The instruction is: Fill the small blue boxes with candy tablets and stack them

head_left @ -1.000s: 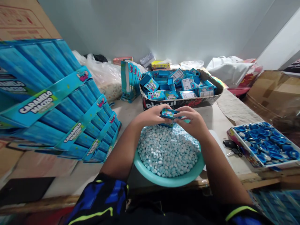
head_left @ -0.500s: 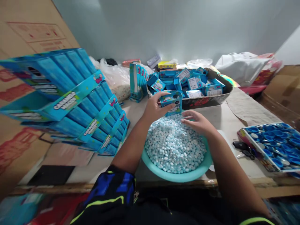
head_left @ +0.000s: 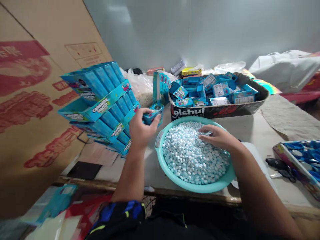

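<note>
My left hand [head_left: 142, 128] is closed around a small blue candy box [head_left: 154, 112], held between the bowl and the stacked display trays. Its fingers wrap the box's sides, and the end facing up is partly visible. My right hand [head_left: 216, 136] hovers over or touches the heap of pale blue and white candies [head_left: 195, 155], fingers curved and apart, with nothing seen in them. The candies fill a round turquoise bowl [head_left: 197, 189]. Left of my left hand rise stacked blue display trays [head_left: 103, 106] filled with upright candy boxes.
A black carton [head_left: 217, 113] of blue boxes stands behind the bowl. Folded blue cardboard [head_left: 161, 86] stands beside it. At right are scissors [head_left: 286, 174] and a tray of blue lids [head_left: 300, 156]. A large brown carton [head_left: 50, 116] borders the left.
My left hand has carried the candy box leftward from above the bowl towards the display trays. My right hand stays over the candies. The camera view has turned left.
</note>
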A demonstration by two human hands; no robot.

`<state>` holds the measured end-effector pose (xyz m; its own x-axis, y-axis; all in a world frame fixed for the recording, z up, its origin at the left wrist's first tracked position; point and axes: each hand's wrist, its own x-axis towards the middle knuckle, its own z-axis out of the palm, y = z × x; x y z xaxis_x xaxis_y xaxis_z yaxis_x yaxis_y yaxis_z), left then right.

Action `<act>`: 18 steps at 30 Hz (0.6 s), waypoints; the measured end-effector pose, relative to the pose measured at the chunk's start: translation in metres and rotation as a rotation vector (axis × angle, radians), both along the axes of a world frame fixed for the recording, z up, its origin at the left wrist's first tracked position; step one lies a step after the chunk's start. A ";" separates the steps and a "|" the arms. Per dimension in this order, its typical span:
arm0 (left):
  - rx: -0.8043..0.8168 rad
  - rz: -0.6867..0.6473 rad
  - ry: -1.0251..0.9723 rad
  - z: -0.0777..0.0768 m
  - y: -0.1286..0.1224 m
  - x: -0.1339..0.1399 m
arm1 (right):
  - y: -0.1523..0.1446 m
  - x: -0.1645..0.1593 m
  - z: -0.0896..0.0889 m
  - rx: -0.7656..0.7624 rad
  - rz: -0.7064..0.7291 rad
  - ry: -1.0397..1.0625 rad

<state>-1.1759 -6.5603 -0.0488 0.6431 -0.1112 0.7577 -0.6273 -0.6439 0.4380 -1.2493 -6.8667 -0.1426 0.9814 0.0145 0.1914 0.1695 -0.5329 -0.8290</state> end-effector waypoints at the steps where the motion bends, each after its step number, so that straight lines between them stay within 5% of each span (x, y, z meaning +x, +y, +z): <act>1: -0.052 -0.009 0.024 -0.004 -0.001 -0.003 | 0.002 0.001 0.003 0.050 -0.034 -0.034; 5: -0.240 -0.266 0.168 -0.014 -0.034 -0.021 | 0.022 -0.011 0.027 0.225 -0.008 -0.182; 7: -0.225 -0.436 0.240 -0.011 -0.059 -0.036 | 0.035 -0.026 0.042 0.285 0.080 -0.223; 10: -0.185 -0.620 0.233 -0.002 -0.089 -0.051 | 0.046 -0.055 0.059 0.333 -0.015 -0.339; 14: -0.159 -0.748 0.037 -0.010 -0.102 -0.047 | 0.023 -0.097 0.058 0.212 -0.450 -0.375; 18: 0.401 -0.802 0.254 -0.032 -0.087 -0.024 | -0.019 -0.123 0.022 0.019 -0.914 -0.186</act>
<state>-1.1995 -6.6476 -0.0812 0.4017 -0.8171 0.4136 -0.8662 -0.1924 0.4612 -1.3727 -6.8862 -0.1203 0.5636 -0.7534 0.3387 -0.1780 -0.5112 -0.8408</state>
